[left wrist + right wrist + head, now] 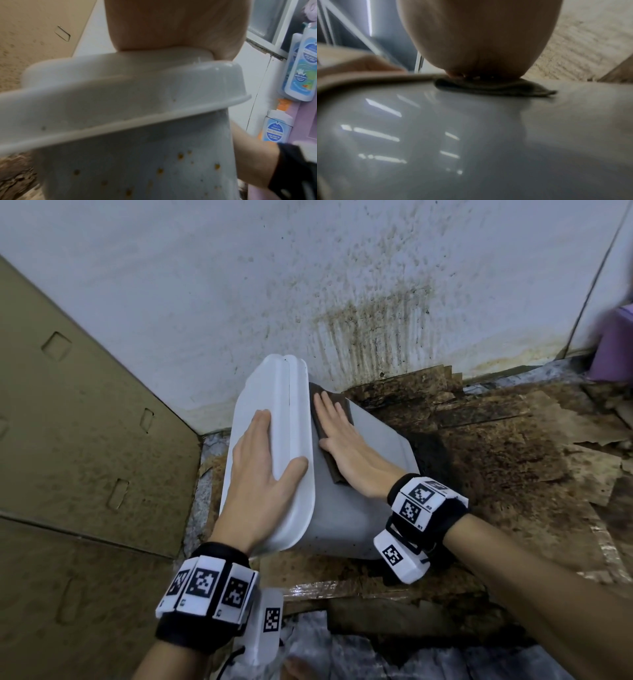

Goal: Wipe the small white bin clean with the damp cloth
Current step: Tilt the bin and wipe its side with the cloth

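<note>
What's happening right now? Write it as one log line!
stage: wiping bin side | left hand: flat, steadying white bin lid end | right hand: flat, pressing brown cloth on bin | orange spots remain

At my nine o'clock leans a cardboard sheet (85, 419). Stained wall (308, 285) stands at twelve. Torn, dirty cardboard (507, 446) covers the floor toward three, with soap bottles (300, 65) beyond.
</note>
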Available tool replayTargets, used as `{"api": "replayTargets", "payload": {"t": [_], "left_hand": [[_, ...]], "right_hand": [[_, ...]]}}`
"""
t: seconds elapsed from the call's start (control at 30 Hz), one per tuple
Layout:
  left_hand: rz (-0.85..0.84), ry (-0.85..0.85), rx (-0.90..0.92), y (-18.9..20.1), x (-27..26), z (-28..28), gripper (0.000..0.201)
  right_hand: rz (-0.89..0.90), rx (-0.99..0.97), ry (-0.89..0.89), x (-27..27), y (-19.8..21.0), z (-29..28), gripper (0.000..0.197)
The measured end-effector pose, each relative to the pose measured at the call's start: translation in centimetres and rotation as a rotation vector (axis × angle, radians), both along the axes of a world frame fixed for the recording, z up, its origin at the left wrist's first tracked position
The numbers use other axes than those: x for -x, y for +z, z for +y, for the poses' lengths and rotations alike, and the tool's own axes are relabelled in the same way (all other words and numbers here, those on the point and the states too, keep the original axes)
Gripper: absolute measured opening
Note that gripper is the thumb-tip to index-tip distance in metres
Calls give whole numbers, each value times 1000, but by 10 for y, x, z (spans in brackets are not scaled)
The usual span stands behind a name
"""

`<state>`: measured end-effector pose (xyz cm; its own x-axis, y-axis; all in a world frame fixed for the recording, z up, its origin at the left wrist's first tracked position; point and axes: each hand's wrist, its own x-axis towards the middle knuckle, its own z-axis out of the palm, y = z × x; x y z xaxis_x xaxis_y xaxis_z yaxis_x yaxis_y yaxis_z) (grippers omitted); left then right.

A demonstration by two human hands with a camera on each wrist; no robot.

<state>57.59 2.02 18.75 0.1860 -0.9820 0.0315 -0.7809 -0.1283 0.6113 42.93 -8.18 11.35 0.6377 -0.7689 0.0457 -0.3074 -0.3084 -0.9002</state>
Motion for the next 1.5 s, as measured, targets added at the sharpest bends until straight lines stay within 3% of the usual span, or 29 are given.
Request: {"api": "replayTargets", "payload": {"t": [0.17, 0.53, 0.87, 1.2, 1.5], "left_hand": [[17, -4, 2, -1, -1, 0, 93], [33, -1, 13, 2, 5, 1, 88], [41, 10, 7, 3, 7, 1, 90], [44, 23, 15, 2, 6, 1, 87], [52, 24, 24, 3, 8, 2, 86]], "right_hand": [[22, 75, -26, 10, -26, -5, 57], [216, -189, -217, 60, -87, 8, 54], [109, -293, -469, 32, -75, 21, 57], [-101, -54, -281, -2, -5, 77, 65], [-126, 109, -325, 9, -28, 84, 52]]}}
